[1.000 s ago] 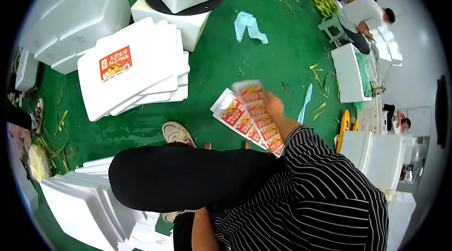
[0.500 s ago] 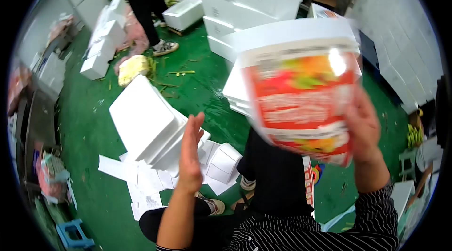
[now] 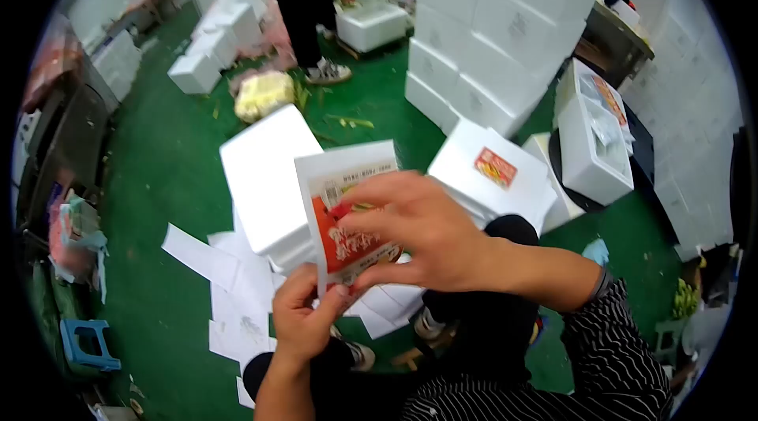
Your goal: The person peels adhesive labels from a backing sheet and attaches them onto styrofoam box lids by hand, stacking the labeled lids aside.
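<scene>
In front of me, my left hand (image 3: 304, 314) pinches the lower edge of a red and white printed label (image 3: 320, 212), thumb towards me. My right hand (image 3: 430, 232) reaches across the label's face from the right, its fingers bent and its thumb near the lower edge. It covers much of the print; whether there is one sheet or several I cannot tell. Just beyond the label is a white foam box lid (image 3: 268, 164) atop a small stack. To the right, a similar white foam lid (image 3: 466, 160) carries a red label (image 3: 496, 167) stuck flat on it.
White backing papers (image 3: 229, 295) lie on the green floor by my feet. Tall stacked foam boxes (image 3: 474, 34) stand ahead. An open foam box (image 3: 588, 145) holds bags and labels at right. A person (image 3: 296, 3) bends over another foam box (image 3: 371, 26). A blue stool (image 3: 88, 342) is at left.
The label has come down and left from my raised right hand. My left hand, open before, now grips its lower edge. The view has shifted, showing more of the right side.
</scene>
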The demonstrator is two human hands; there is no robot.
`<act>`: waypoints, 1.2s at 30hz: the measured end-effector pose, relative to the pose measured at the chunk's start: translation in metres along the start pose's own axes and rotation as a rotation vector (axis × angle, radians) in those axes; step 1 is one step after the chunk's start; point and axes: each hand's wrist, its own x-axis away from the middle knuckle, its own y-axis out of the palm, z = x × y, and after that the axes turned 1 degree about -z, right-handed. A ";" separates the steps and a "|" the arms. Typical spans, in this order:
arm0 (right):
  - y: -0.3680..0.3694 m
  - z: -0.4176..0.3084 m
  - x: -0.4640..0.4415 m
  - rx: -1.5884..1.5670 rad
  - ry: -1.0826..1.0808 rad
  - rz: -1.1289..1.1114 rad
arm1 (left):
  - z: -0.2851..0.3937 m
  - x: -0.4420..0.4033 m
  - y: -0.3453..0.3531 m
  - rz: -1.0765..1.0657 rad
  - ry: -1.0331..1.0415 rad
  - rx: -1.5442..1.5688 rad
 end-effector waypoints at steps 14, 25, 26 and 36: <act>0.044 0.015 -0.001 -0.430 0.195 -0.368 | 0.000 -0.005 0.000 -0.061 0.139 -0.426; 0.042 0.018 0.006 -0.440 0.353 -0.357 | -0.005 0.001 -0.001 -0.130 -0.091 -0.215; 0.043 0.020 0.009 -0.455 0.383 -0.330 | -0.004 0.002 0.001 -0.111 -0.153 -0.097; 0.013 0.203 -0.013 -1.186 0.799 0.753 | -0.040 -0.013 -0.054 -0.343 -0.401 -0.746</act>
